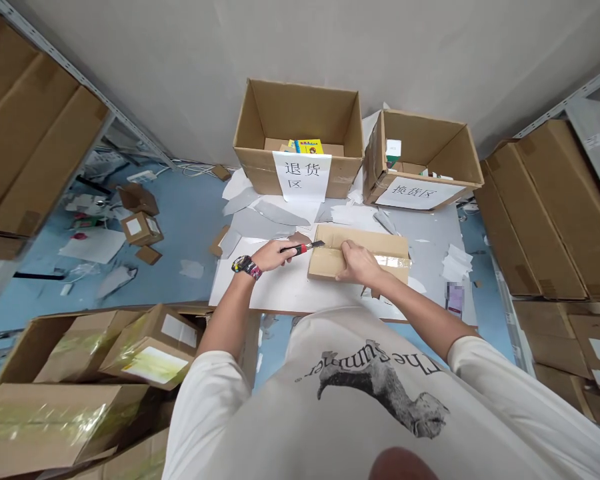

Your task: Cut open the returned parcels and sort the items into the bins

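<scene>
My left hand (273, 255), with a colourful watch on its wrist, is closed around a red and black utility knife (300, 250). The knife's blade points right and lies at the left part of a flat cardboard box (330, 265). My right hand (359, 263) grips this box from its near side, fingers bent on the top. Clear tape (393, 261) runs along the box's top to the right of that hand. The box lies on the white table (280, 290) among torn grey and white scraps.
Two open cartons with paper signs, a left one (347, 170) and a right one (373, 160), stand at the table's back. A purple packet (455, 299) lies right. Taped boxes (150, 347) fill the lower left. Stacked cartons (545, 213) stand right; litter covers the blue floor (180, 227).
</scene>
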Demonstrator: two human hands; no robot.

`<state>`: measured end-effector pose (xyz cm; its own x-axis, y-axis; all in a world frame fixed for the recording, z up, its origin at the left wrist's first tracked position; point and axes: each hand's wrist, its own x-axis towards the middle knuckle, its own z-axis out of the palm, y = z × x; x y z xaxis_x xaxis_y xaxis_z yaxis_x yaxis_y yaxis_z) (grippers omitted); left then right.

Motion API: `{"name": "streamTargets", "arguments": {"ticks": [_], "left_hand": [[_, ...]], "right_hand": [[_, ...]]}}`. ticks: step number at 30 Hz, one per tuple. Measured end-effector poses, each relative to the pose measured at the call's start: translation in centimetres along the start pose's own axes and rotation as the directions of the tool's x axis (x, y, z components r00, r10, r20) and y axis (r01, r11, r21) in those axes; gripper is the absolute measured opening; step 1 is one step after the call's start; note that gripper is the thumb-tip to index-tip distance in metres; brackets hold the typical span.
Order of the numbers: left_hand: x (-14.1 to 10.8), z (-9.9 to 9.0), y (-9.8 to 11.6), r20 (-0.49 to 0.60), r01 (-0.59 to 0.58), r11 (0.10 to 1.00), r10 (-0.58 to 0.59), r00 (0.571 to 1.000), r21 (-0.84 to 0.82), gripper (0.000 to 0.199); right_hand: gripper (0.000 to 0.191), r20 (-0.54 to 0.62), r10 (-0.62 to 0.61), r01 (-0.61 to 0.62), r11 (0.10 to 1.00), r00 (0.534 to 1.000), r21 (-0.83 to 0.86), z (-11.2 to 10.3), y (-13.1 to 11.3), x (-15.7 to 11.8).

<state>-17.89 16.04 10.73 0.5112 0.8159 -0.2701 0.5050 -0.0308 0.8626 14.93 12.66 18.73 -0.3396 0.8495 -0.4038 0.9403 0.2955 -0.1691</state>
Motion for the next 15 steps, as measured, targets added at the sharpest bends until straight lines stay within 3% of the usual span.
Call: {"name": "streamTargets", "arguments": {"ticks": [4,8,13,15], "left_hand": [[1.6,-2.8,1.0,0.131,0.035,0.992,-0.051,0.99,0.12,0.056],[2.2,-4.6,2.2,0.111,0.062,0.955,-0.098,0.989,0.291,0.054],[2.3,-3.7,2.4,0.248,0.052,0.992,-0.079,0.966,0.114,0.056],[2.0,-3.2,2.1,0.24,0.031,0.997,-0.047,0.97,0.07,0.055]], "right_hand": [[0.068,-0.007,0.011,-0.011,1.0,1.0,0.021,-0.3,0.0,0.0],[0.057,-0.013,0.004,-0.004,0.998,1.0,0.056,-0.6,0.4,0.2],[0.044,-0.055,-0.016,0.02,0.997,0.998,0.076,0.2,1.0,0.2],[0.042,-0.068,-0.014,0.02,0.995,0.998,0.095,0.5,1.3,0.2]]}}
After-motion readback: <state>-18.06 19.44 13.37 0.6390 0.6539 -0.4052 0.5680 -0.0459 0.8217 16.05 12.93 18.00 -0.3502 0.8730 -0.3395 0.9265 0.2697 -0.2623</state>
